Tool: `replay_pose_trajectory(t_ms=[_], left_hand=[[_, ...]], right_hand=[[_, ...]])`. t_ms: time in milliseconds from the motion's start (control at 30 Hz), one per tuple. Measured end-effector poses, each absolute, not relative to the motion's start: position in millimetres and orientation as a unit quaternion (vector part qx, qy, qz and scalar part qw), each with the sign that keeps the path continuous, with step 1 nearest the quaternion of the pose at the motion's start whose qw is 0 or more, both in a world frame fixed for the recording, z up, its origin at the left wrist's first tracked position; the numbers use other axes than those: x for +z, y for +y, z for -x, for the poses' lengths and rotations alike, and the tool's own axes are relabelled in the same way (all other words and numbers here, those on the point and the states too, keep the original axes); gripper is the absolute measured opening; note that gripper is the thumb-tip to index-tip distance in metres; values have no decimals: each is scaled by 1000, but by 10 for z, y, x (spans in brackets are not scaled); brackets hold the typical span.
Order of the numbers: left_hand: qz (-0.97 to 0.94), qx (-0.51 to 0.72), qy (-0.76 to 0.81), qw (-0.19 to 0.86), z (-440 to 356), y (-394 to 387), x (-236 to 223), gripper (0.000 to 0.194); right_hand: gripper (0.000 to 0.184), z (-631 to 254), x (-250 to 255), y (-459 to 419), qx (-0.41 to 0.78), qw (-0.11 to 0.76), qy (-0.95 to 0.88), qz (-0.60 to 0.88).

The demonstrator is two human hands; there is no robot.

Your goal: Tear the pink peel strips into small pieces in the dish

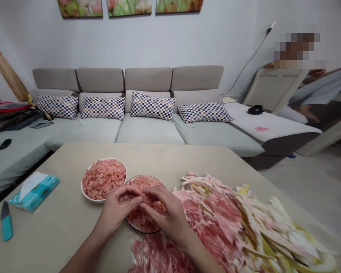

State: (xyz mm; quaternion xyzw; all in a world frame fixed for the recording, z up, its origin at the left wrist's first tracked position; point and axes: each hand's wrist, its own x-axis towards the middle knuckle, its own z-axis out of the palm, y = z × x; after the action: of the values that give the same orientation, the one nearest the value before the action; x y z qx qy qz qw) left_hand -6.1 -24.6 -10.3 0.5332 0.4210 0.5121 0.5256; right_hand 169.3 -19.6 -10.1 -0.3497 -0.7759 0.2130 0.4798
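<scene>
My left hand (118, 209) and my right hand (166, 214) meet over a dark-rimmed bowl (143, 227) of pink petal pieces. Both hands have their fingertips pinched together on a small pink petal piece (142, 201) between them. To the left of this bowl stands a white bowl (86, 191) heaped with the same pink bits. A big pile of pink, white and yellow petal strips (238, 223) spreads over the right half of the beige table (62, 212). More pink pieces (156, 254) lie near my right wrist.
A blue tissue pack (34, 191) and a teal-handled knife (6, 222) lie at the table's left. Behind the table runs a grey sofa (147, 129) with checkered cushions. Another person (315, 83) sits at the far right.
</scene>
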Motion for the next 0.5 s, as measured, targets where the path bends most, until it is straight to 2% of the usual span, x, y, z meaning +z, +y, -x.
replay_pose_trajectory(t_ms=[133, 333, 500], left_hand=[[-534, 519, 418, 520, 42, -256, -113, 12], [-527, 527, 440, 501, 34, -243, -157, 20], [-549, 522, 447, 476, 26, -246, -127, 15]], right_hand=[[23, -1699, -136, -189, 165, 491, -792, 322], [27, -1713, -191, -175, 146, 495, -794, 320], [27, -1710, -172, -185, 173, 489, -790, 326]])
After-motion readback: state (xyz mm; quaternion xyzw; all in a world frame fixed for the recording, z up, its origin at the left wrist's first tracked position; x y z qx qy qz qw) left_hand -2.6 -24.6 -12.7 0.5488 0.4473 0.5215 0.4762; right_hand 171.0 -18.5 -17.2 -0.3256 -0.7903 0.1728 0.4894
